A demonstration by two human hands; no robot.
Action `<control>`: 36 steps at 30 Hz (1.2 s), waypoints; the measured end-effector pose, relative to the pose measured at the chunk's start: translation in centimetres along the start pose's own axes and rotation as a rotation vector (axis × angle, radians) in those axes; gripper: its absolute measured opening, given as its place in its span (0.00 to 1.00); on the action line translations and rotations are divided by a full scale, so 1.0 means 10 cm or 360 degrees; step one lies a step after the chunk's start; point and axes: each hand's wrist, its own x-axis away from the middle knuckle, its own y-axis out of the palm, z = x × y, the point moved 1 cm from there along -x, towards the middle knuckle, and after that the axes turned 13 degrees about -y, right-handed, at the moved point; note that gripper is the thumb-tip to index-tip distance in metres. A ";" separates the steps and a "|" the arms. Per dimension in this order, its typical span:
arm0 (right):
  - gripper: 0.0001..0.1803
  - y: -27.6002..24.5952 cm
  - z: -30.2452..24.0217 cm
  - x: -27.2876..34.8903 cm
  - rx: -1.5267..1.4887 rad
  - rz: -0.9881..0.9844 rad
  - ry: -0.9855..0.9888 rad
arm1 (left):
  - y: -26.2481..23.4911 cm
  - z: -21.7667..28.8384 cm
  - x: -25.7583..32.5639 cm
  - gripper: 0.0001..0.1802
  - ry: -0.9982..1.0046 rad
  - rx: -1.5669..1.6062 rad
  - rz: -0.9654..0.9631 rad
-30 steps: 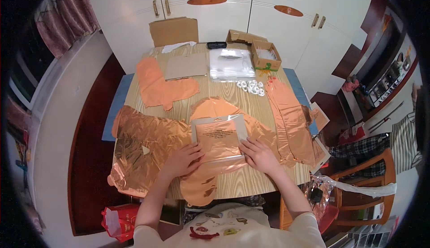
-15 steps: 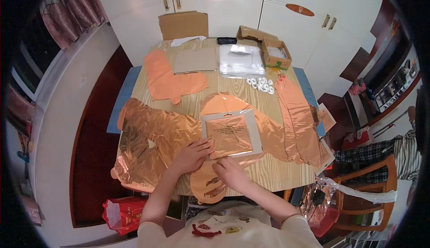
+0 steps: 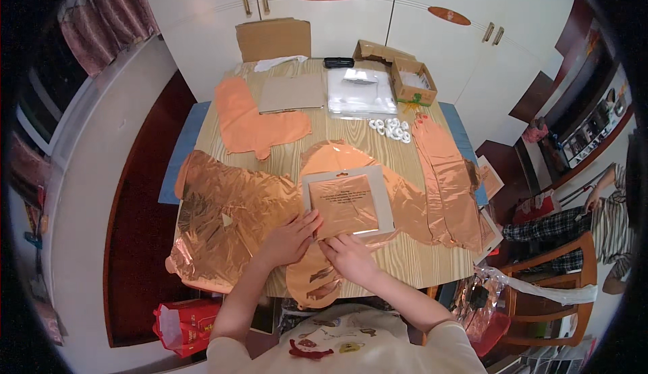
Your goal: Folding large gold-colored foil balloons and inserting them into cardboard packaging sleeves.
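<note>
A clear flat packet point(image 3: 386, 202) with a grey card and a folded rose-gold foil balloon point(image 3: 344, 202) inside lies in front of me on the table. My left hand point(image 3: 291, 239) rests on its lower left corner, fingers stretched out flat. At the packet's near edge my right hand point(image 3: 351, 259) has its fingers bent and pinching that edge; the fingertips are partly hidden. Beneath the packet spreads an unfolded rose-gold foil balloon point(image 3: 317, 286), and a large crinkled foil balloon point(image 3: 226, 222) lies to the left of my left hand.
More foil balloons lie at the back left point(image 3: 246, 124) and right point(image 3: 449, 192). Farther back are white ribbon rolls point(image 3: 391, 129), clear bags point(image 3: 361, 94), a grey card point(image 3: 291, 94) and a small carton point(image 3: 414, 82). A wooden chair point(image 3: 584, 286) and another person point(image 3: 607, 212) are at right.
Both my hands stay at the packet with hardly any shift. The other person at the right has moved, and a hand of theirs now shows. The view has shifted slightly.
</note>
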 end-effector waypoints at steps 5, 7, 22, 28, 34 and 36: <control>0.19 0.01 -0.01 -0.04 -0.0053 0.0072 -0.0020 | 0.03 -0.03 0.01 0.28 0.0019 0.0051 0.0041; 0.17 0.04 -0.02 -0.04 -0.0145 0.0108 0.0003 | 0.02 -0.02 -0.01 0.27 0.0031 0.0072 0.0014; 0.07 0.28 -0.16 -0.24 -0.0350 0.0123 0.0330 | 0.11 -0.09 -0.01 0.27 0.0031 0.0022 0.0024; 0.12 0.25 -0.17 -0.27 -0.0142 -0.0081 0.0242 | 0.04 -0.04 0.00 0.26 0.0056 0.0023 0.0032; 0.14 0.02 -0.06 -0.07 -0.0504 0.0111 0.0215 | 0.06 -0.06 -0.03 0.26 0.0024 0.0088 -0.0037; 0.12 0.05 0.08 0.18 -0.0673 0.0365 0.0249 | 0.06 -0.07 -0.04 0.25 0.0016 0.0041 -0.0082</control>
